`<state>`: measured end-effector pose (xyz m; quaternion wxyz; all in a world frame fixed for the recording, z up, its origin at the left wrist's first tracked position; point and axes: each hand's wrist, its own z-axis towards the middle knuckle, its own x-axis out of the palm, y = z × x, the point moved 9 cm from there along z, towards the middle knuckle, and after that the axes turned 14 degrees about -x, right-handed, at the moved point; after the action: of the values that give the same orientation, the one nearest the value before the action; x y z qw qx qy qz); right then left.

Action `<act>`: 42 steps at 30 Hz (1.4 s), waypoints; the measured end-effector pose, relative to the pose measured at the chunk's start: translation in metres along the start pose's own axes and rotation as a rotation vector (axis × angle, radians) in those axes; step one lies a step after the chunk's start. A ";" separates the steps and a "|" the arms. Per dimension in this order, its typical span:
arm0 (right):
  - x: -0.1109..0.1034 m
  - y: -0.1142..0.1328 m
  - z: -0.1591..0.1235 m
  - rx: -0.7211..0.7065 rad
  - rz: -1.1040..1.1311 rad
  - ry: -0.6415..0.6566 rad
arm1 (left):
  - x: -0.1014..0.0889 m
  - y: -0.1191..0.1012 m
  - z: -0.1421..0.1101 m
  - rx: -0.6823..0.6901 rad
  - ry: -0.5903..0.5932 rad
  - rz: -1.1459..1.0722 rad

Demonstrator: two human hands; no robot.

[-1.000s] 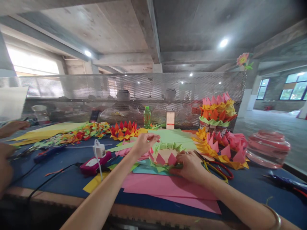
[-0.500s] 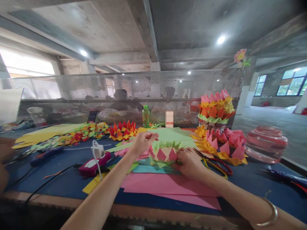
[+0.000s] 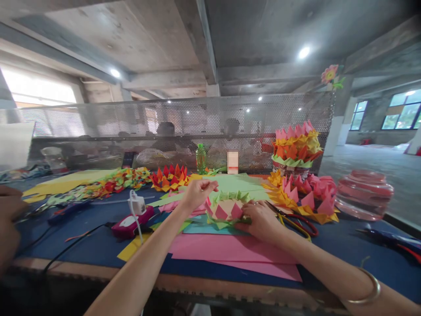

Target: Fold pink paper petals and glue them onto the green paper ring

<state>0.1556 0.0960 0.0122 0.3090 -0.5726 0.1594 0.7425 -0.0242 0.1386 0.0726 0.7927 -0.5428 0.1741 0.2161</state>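
In the middle of the table sits a paper flower ring (image 3: 226,210) with pink points outside and light green points along its top and base. My right hand (image 3: 261,218) grips the ring's right side, thumb low and fingers near the top edge. At the upper left of the ring, my left hand (image 3: 198,194) is closed in a pinch. Whatever is between those fingertips is too small to make out. Below the ring lie blue-green sheets and pink paper sheets (image 3: 230,248). Scissors (image 3: 297,224) with red and yellow handles rest just beyond my right hand.
A purple power strip (image 3: 133,222) with a white charger stands left. Behind are a red-orange paper ring (image 3: 169,179), a green bottle (image 3: 201,159) and green sheets. Stacked paper rings (image 3: 297,147) and a pink-tinted jar (image 3: 365,195) stand right. Another person's hand (image 3: 11,206) is at far left.
Both my hands stay at the ring with nearly the same hold. The view has shifted slightly. The other person's hand at the far left has moved closer to the table's near edge.
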 end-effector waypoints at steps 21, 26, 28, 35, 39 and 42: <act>-0.003 -0.006 -0.001 0.043 -0.032 0.016 | 0.002 0.005 0.002 -0.029 0.016 0.029; 0.000 -0.009 -0.002 0.062 -0.022 0.007 | 0.000 0.004 0.002 -0.034 0.002 0.032; -0.001 -0.009 -0.002 0.069 -0.015 0.005 | -0.002 0.005 0.003 -0.043 -0.016 0.031; -0.003 -0.014 -0.004 0.114 0.011 -0.010 | -0.013 0.015 0.007 -0.086 -0.120 0.018; -0.003 -0.016 -0.004 0.123 0.027 -0.014 | -0.014 0.022 0.010 -0.101 -0.124 0.032; -0.003 -0.016 -0.003 0.126 0.039 -0.021 | -0.013 0.026 0.011 -0.123 -0.114 0.062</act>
<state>0.1691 0.1054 0.0159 0.3315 -0.5410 0.2140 0.7427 -0.0485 0.1554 0.0627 0.7593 -0.5716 0.1319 0.2815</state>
